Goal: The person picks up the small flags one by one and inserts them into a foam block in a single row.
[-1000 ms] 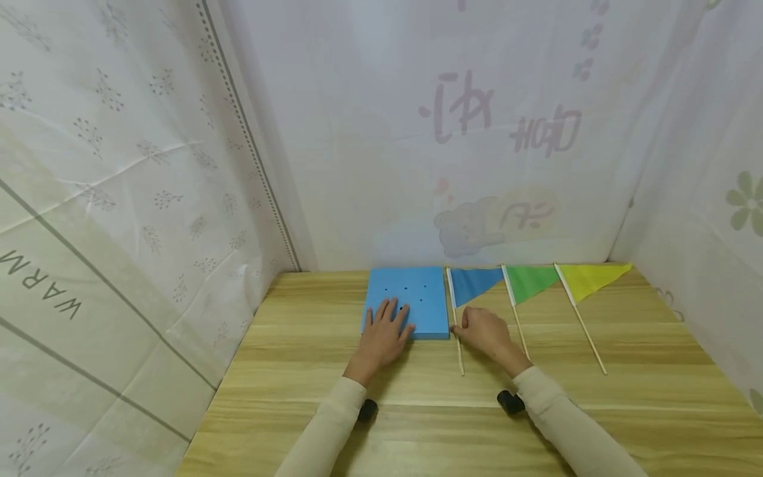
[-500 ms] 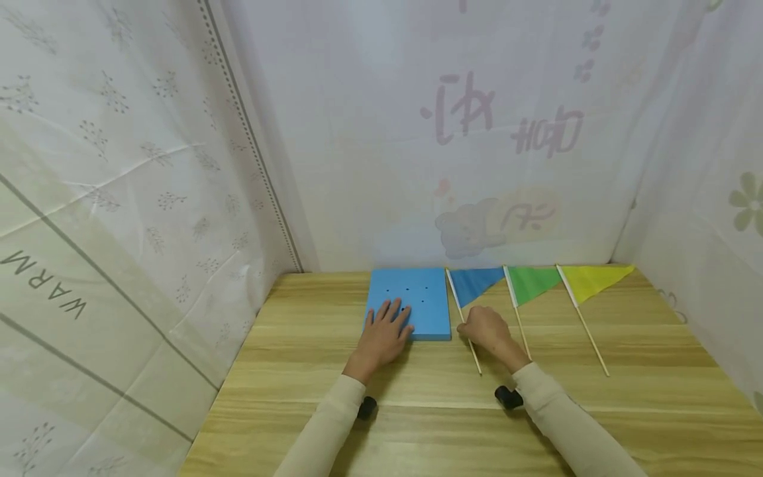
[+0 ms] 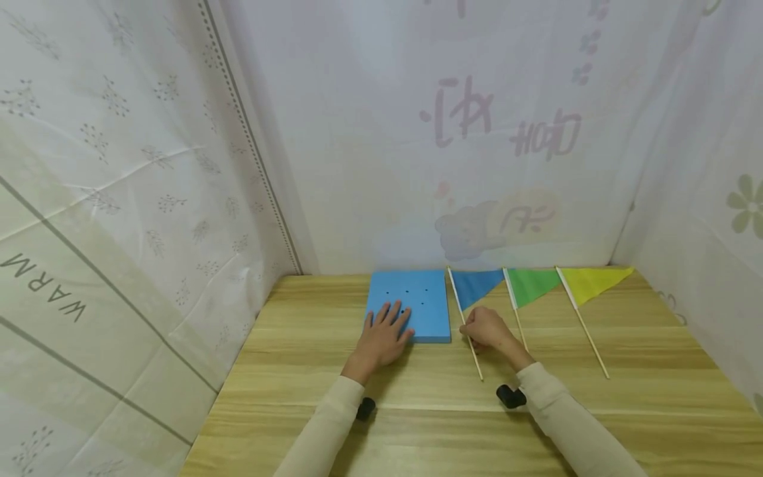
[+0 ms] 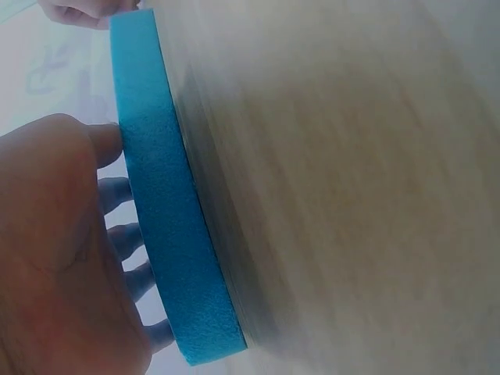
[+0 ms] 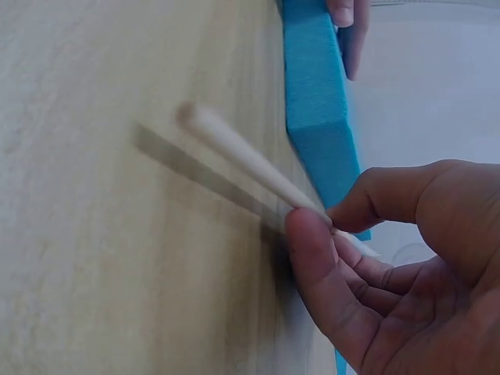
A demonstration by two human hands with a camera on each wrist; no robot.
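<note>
On the wooden table (image 3: 298, 371), just left of the frame's centre, the left hand (image 3: 381, 338) lies flat with its fingers spread on the near part of the blue foam block (image 3: 417, 301); the left wrist view shows those straight fingers (image 4: 117, 234) pressed against the block's top face. The block sits flat at the far middle of the table, small dark holes dotting its top. Just to the right of it, the right hand (image 3: 485, 329) pinches the stick of the blue flag (image 3: 473, 285) between thumb and curled fingers; in the right wrist view the thumb (image 5: 312, 258) bears on the pale stick, which stands clear of the wood, close beside the block. Its pennant is at the table's far edge. Further right lie the green flag (image 3: 530, 281) and, nearest the right curtain, the yellow flag (image 3: 590, 278)
</note>
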